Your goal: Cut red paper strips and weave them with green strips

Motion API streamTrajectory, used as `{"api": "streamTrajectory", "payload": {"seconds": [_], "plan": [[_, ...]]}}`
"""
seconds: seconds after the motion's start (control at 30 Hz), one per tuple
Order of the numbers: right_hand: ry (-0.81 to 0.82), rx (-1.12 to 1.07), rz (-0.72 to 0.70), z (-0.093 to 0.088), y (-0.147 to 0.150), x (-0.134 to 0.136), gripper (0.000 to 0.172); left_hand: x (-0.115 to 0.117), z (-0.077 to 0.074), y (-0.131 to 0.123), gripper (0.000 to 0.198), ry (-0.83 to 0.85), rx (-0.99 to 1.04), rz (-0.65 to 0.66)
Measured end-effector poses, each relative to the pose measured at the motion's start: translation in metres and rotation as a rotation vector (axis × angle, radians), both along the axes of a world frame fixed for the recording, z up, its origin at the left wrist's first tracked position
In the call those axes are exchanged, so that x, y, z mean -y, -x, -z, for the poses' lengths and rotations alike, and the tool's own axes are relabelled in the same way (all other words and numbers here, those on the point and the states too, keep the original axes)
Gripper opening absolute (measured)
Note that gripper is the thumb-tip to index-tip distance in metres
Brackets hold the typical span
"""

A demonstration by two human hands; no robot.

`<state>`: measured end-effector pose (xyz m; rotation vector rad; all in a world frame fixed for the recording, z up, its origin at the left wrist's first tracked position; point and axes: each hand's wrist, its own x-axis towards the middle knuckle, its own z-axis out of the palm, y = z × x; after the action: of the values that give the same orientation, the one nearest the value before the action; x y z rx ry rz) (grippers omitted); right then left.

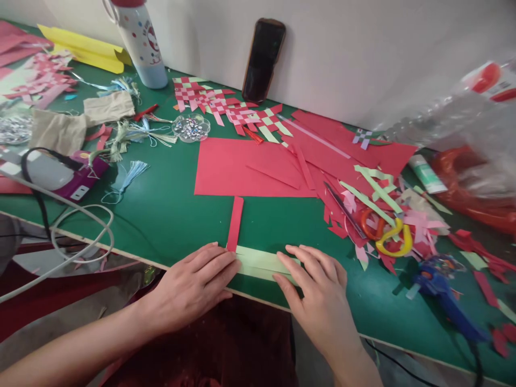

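My left hand [193, 282] lies flat at the near table edge, fingers stretched, pressing the left end of some pale green paper strips [260, 262]. My right hand [316, 290] rests flat on the strips' right end, fingers spread. A red paper strip [235, 223] runs away from the green strips, its near end tucked by my left fingertips. Beyond it lies a large red paper sheet [242, 166].
Woven red-and-green paper mats [226, 105], a phone [263, 59] against the wall, a bottle [141, 43], a dish of beads [191, 128], scissors [379, 231] in paper scraps, a blue glue gun [439, 285], tassels and cables at left on the green table [161, 215].
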<state>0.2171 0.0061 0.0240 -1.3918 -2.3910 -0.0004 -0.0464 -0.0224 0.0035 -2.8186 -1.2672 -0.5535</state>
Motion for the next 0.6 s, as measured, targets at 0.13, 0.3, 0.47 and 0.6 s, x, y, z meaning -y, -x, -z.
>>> {"api": "streamTrajectory", "payload": {"seconds": [0.13, 0.3, 0.47, 0.6], "plan": [[-0.029, 0.009, -0.011, -0.002, 0.003, 0.001, 0.029, 0.000, 0.001, 0.001, 0.036, 0.001, -0.002, -0.001], [-0.016, 0.073, -0.205, 0.003, 0.027, 0.013, 0.040, 0.000, 0.001, -0.001, 0.037, 0.004, 0.008, 0.002], [0.016, 0.139, -0.276, 0.013, 0.037, 0.023, 0.049, -0.002, -0.002, 0.000, 0.039, 0.035, 0.023, 0.017], [-0.011, 0.138, -0.263, 0.015, 0.035, 0.022, 0.046, -0.007, -0.009, 0.011, 0.038, 0.066, 0.054, 0.034]]}}
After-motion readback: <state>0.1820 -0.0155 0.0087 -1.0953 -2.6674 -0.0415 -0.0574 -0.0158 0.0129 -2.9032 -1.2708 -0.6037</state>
